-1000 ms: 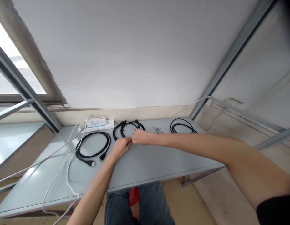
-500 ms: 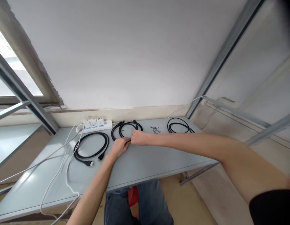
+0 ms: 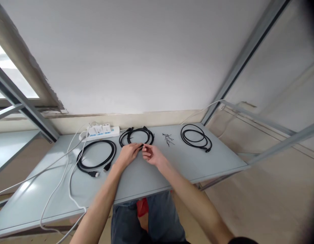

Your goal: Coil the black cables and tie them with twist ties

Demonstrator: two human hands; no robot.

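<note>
Desk across lower frame, wall behind. Power strip at back edge, left of centre; left coil before it, cords crossing coil's left side. Middle coils at centre, left hand and right hand at their near edge. Ties right of middle coils; right coil farther right. Window upper left.

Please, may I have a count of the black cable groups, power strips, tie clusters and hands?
Black cable groups (left group, middle group, right group): 3
White power strip: 1
Black tie cluster: 1
Hands (left hand, right hand): 2
Total: 7
</note>
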